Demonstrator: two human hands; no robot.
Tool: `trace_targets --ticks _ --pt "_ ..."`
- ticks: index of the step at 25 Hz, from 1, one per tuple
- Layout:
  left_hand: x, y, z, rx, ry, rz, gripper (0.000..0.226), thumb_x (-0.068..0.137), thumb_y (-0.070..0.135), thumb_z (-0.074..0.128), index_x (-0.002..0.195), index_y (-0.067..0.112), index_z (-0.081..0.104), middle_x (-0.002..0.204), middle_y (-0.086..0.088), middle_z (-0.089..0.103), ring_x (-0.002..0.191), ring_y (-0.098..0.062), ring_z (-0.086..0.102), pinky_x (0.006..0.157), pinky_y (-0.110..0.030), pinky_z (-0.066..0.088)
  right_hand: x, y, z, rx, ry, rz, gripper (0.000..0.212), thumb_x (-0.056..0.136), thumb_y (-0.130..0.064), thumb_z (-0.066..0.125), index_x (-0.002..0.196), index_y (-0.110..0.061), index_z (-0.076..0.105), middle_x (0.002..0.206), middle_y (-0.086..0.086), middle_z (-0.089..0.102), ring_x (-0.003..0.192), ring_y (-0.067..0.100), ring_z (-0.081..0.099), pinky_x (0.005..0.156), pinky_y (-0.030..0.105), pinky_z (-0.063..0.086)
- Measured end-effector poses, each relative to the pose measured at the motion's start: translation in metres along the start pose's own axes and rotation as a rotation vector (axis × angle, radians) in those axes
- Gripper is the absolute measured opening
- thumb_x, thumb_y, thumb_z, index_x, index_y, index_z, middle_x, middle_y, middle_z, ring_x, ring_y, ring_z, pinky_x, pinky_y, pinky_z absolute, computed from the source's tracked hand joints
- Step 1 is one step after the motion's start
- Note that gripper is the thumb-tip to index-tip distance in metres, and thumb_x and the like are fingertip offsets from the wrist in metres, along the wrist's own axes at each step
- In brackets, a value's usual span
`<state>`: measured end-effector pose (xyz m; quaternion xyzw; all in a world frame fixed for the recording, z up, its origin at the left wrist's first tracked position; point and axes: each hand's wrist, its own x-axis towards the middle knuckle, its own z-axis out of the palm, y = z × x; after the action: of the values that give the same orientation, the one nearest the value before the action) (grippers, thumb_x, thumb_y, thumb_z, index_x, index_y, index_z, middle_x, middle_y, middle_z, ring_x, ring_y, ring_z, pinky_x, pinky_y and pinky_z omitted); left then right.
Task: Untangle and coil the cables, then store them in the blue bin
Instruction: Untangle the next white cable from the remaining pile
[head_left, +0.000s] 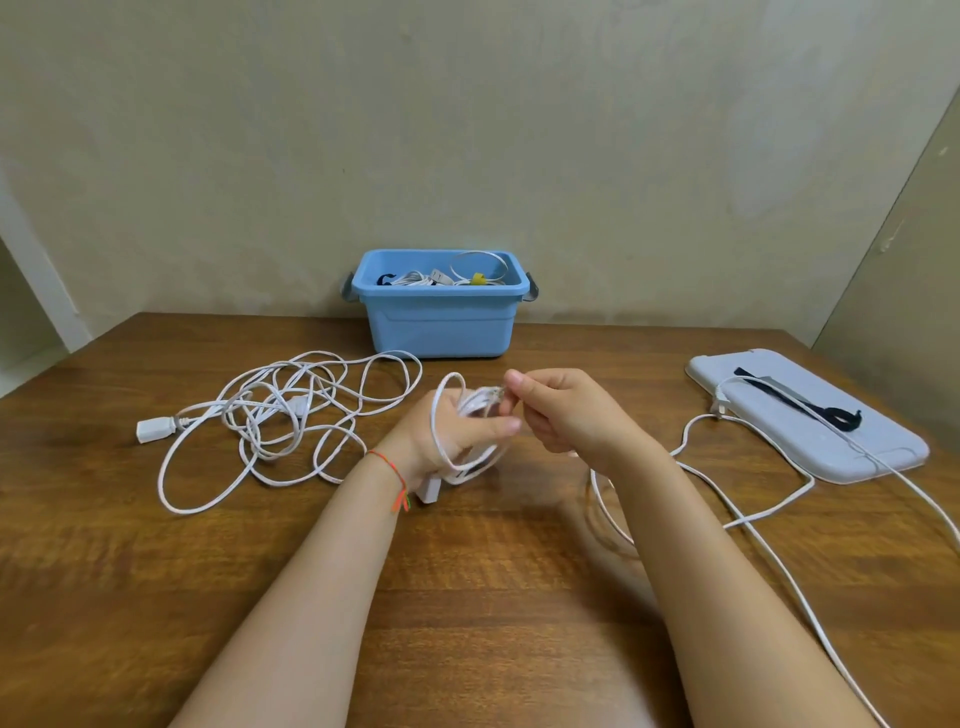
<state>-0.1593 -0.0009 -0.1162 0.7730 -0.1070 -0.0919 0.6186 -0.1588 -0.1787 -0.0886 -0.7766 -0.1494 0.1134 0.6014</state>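
The white cable (470, 415) looks thin, light and floppy, so I think it bends any way you pull it and will spring out of its loops if nobody holds them. The best place to hold it seems to be right where the loops bunch together. The left hand (441, 431) is doing that now: its fingers (493, 427) are curled round a small bundle of loops, just above the desk (493, 597). The right hand (563, 410) is close beside it, with its fingers pinched tight on the cable near the top of the bundle. The long loose end trails away to the right across the desk, over the white lid (810, 415). Another tangled cable (291, 415) lies on the left. The blue bin (440, 306) stands at the back with coiled cables already inside.
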Motion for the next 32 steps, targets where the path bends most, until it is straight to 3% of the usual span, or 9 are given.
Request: trace_targets --ticks 4,7,10,13,16,19,24,29,32 --pt "0.003 0.001 -0.004 -0.309 0.163 -0.107 0.039 0.097 0.029 0.061 0.064 0.015 0.045 0.040 0.003 0.033 0.028 -0.009 0.026 0.035 -0.018 0.017 0.003 -0.008 -0.029 -0.323 0.132 0.074 0.028 0.089 -0.033 0.072 0.074 -0.011 0.065 0.047 -0.008 0.048 0.042 0.011 0.038 0.044 0.022 0.035" --pt "0.013 0.003 -0.021 -0.713 0.296 -0.220 0.049 0.104 0.030 0.047 0.058 0.016 0.040 0.034 0.004 0.027 0.023 -0.008 0.024 0.031 -0.013 0.016 0.002 -0.010 -0.070 -0.871 -0.003 0.345 0.022 0.086 -0.029 0.073 0.082 -0.007 0.074 0.062 0.000 0.063 0.055 0.016 0.059 0.060 0.029 0.053" --pt "0.016 0.007 -0.031 -0.815 0.323 -0.379 0.054 0.107 0.031 0.040 0.055 0.016 0.037 0.033 0.003 0.025 0.021 -0.010 0.023 0.032 -0.010 0.016 0.004 -0.027 -0.089 -1.378 -0.164 0.596 0.024 0.088 -0.040 0.068 0.087 -0.018 0.077 0.074 0.001 0.059 0.064 0.018 0.057 0.062 0.027 0.047" --pt "0.011 0.017 -0.029 -0.799 0.229 -0.460 0.049 0.102 0.029 0.049 0.057 0.018 0.035 0.038 0.004 0.027 0.025 -0.009 0.023 0.032 -0.017 0.016 0.022 -0.064 -0.092 -0.918 0.155 0.439 0.016 0.096 -0.020 0.059 0.101 -0.013 0.073 0.066 0.004 0.050 0.039 0.012 0.047 0.043 0.021 0.041" --pt "0.006 0.030 -0.029 -0.836 0.138 -0.493 0.047 0.099 0.030 0.055 0.057 0.018 0.039 0.044 0.004 0.029 0.031 -0.010 0.024 0.033 -0.021 0.018 0.052 -0.083 -0.088 0.165 0.595 0.067 0.066 0.092 -0.024 0.069 0.145 0.000 0.038 0.105 0.019 0.062 0.088 0.024 0.069 0.077 0.034 0.058" --pt "0.002 0.038 -0.030 -0.899 0.122 -0.507 0.049 0.098 0.031 0.058 0.054 0.016 0.042 0.047 0.004 0.031 0.034 -0.010 0.025 0.035 -0.022 0.020 0.051 -0.088 -0.050 -0.352 0.581 0.013 0.067 0.085 -0.023 0.076 0.140 -0.002 0.045 0.129 0.012 0.055 0.107 0.024 0.060 0.084 0.024 0.046" --pt "0.002 0.040 -0.028 -0.976 0.101 -0.501 0.046 0.100 0.032 0.054 0.059 0.014 0.043 0.046 0.004 0.030 0.033 -0.010 0.024 0.035 -0.021 0.020 0.012 -0.068 -0.002 -0.457 -0.126 0.142 0.022 0.094 -0.024 0.066 0.092 -0.003 0.068 0.075 0.009 0.073 0.061 0.020 0.070 0.059 0.031 0.057" --pt "0.003 0.036 -0.025 -0.448 -0.014 -0.484 0.034 0.106 0.034 0.044 0.095 0.006 0.060 0.047 0.008 0.029 0.032 -0.004 0.021 0.033 -0.016 0.016 0.018 -0.064 -0.020 -0.015 0.440 -0.035 0.015 0.094 -0.016 0.066 0.083 -0.008 0.072 0.072 0.009 0.069 0.062 0.021 0.064 0.057 0.030 0.056" --pt "-0.005 0.040 -0.023 0.043 -0.250 -0.467 0.028 0.103 0.033 0.050 0.090 0.010 0.062 0.051 0.006 0.028 0.037 -0.005 0.021 0.036 -0.017 0.017 0.023 -0.070 -0.041 0.162 0.633 -0.092 0.023 0.092 -0.012 0.063 0.070 -0.009 0.069 0.060 0.005 0.064 0.063 0.023 0.063 0.066 0.035 0.057"
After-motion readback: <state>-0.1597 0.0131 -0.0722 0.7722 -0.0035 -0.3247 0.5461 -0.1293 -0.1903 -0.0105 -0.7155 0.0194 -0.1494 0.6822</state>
